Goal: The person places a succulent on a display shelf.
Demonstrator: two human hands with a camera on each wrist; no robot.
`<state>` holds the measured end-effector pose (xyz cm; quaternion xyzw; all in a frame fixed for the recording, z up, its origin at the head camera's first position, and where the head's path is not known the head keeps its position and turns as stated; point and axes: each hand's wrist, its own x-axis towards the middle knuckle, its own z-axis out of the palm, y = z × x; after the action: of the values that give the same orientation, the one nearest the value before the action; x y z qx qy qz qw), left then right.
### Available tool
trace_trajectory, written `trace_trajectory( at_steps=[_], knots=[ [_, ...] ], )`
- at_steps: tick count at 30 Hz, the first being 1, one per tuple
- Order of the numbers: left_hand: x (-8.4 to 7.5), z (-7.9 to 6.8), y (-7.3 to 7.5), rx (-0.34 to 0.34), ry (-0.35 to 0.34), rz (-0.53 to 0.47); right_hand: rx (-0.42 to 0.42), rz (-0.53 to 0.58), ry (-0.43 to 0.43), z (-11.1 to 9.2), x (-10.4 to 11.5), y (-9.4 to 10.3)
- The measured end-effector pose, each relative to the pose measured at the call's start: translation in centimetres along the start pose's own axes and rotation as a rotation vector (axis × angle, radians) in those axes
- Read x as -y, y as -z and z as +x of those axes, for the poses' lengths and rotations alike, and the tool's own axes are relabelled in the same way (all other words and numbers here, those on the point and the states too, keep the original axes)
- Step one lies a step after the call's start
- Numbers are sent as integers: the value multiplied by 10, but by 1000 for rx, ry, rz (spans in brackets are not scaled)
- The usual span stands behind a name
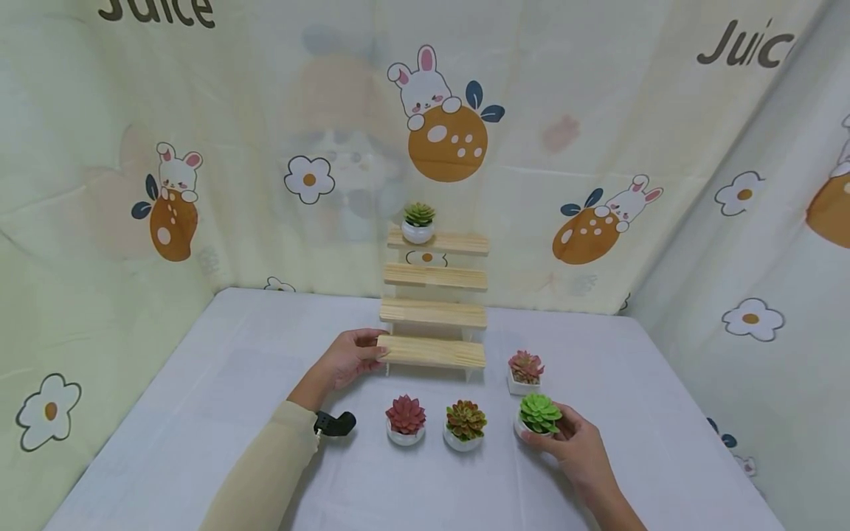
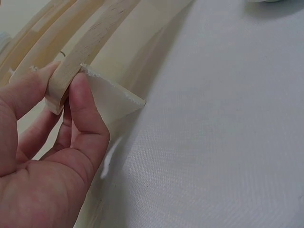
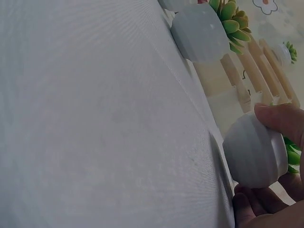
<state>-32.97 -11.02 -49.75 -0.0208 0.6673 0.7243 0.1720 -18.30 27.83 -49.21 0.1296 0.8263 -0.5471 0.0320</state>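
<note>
A wooden tiered shelf [image 1: 434, 352] stands at the back of the table. My left hand [image 1: 348, 358] pinches the left end of its lowest board; in the left wrist view the thumb and forefinger clasp the board end [image 2: 64, 78]. On the top board, at the left, sits a green succulent in a round white pot [image 1: 418, 225]. My right hand [image 1: 576, 445] grips a bright green potted succulent [image 1: 539, 414] by its white pot [image 3: 254, 152], thumb on one side and fingers on the other. Whether that pot touches the table is unclear.
A red succulent [image 1: 406, 417] and a brownish-green succulent [image 1: 465, 422] stand in round white pots before the shelf. Behind my right hand is a pink succulent in a square white pot [image 1: 524, 372]. A printed curtain [image 1: 252, 147] hangs behind the white table [image 1: 252, 354].
</note>
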Motion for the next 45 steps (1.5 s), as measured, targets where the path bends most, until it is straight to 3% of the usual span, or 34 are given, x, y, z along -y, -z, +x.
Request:
trace_trajectory(
  at_steps=[10,16,45],
  knots=[
    [2,0,0,6,-2,1,-3,-11,-30,-2,7,-2],
    [2,1,0,7,-2,1,-9,-29,-6,-2,10,-5],
    [-1,-1,0,5,4,13,24,187,137,7,36,-30]
  ],
)
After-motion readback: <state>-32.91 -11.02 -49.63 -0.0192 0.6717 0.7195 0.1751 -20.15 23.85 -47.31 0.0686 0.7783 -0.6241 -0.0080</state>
